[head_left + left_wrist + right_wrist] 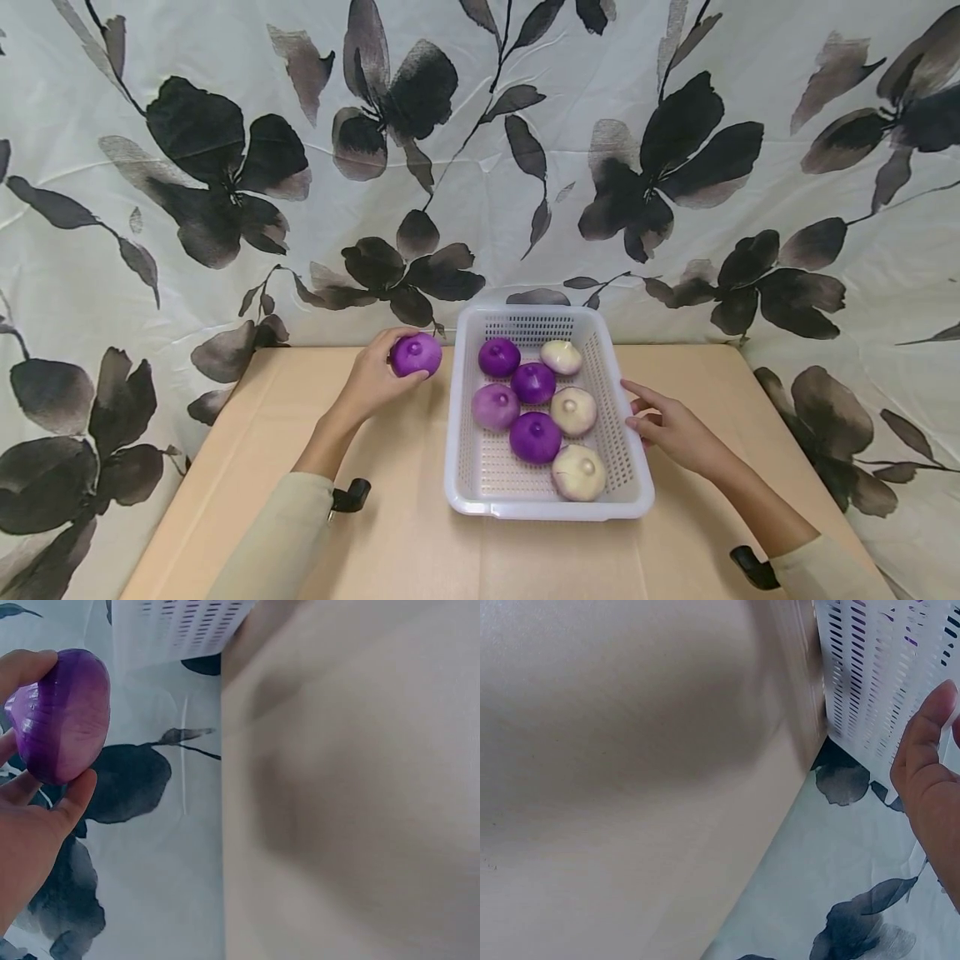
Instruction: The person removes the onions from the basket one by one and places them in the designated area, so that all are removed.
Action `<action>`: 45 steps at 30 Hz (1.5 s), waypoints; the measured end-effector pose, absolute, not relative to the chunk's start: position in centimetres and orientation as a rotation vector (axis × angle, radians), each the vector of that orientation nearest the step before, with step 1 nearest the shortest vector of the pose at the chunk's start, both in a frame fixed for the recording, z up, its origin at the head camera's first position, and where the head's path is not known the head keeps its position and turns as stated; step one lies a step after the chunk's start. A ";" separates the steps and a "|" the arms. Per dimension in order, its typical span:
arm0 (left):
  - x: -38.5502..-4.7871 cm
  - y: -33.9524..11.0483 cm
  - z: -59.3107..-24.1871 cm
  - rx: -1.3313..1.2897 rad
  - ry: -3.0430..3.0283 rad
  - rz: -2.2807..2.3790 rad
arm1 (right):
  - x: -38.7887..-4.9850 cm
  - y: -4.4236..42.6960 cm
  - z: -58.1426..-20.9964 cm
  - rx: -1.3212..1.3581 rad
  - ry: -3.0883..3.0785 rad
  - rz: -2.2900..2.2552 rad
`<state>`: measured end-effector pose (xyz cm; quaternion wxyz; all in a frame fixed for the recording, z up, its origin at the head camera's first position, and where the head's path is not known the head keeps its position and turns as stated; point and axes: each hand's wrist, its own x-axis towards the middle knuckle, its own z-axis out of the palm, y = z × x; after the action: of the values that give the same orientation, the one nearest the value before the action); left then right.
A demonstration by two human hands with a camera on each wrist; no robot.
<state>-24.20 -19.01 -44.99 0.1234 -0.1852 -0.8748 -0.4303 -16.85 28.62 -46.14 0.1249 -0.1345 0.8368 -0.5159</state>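
Observation:
A purple onion [416, 355] is held in the left hand [375, 375], to the left of a white basket [551, 510]. The left wrist view shows the same onion [71, 716] between the thumb and fingers of the left hand [34, 832], above the table. Several purple onions [536, 437] and three white onions [578, 472] lie inside the basket. At the basket's right side the right hand [678, 433] touches the rim with its fingertips. In the right wrist view the right hand [930, 780] is against the perforated basket wall [870, 682].
The light wooden table [405, 533] carries the basket near its back edge. Behind it hangs a white cloth [525, 217] with dark flower prints. A black wrist strap piece [352, 496] sticks out from the left sleeve, another [753, 568] by the right sleeve.

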 end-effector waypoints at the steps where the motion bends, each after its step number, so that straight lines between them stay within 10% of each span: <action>1: -24.3 -19.1 -45.1 -0.532 -2.554 -1.252 | -16.9 28.6 -46.1 -0.393 2.438 -1.504; 45: -28.0 -19.5 -51.9 -0.059 -2.750 -1.370 | -17.0 28.7 -46.1 -0.382 2.475 -1.485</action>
<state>-27.98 -19.55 -51.93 0.0345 -0.0193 -0.8944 -0.4455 -16.98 28.75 -46.15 0.1146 -0.1304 0.8444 -0.5068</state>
